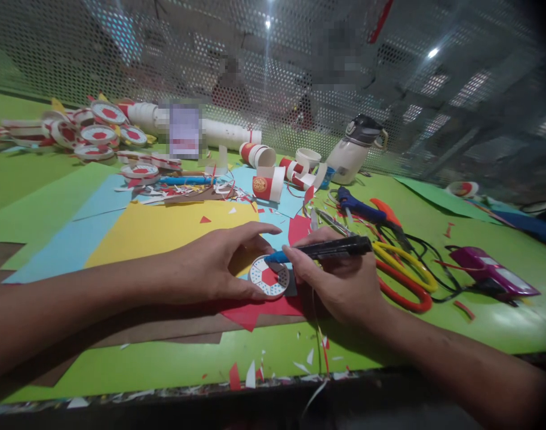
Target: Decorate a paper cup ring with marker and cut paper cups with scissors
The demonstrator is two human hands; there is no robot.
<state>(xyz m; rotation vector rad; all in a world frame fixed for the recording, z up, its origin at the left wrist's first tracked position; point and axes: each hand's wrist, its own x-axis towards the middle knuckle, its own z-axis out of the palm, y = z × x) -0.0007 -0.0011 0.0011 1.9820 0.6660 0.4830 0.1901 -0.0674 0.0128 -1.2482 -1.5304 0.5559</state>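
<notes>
A small round paper disc (257,278), white with a red centre and blue dots, sits low over the coloured sheets in front of me. My left hand (223,260) steadies it from the left, thumb against the lower rim and index finger arched above; the other fingers are partly hidden. In my right hand (340,280) is a marker pen (331,247) with a black barrel and a blue front end. Its tip meets the upper part of the disc. Beneath both hands lie yellow paper (165,230) and red paper (264,307).
Finished-looking discs (98,135) are heaped at the back left, near stacked paper cups (230,132). Cut cups (269,184) lie mid-table. To the right are a blue glue gun (362,206), scissors (405,269), a purple device (492,272) and a bottle (351,152). Paper scraps litter the front edge.
</notes>
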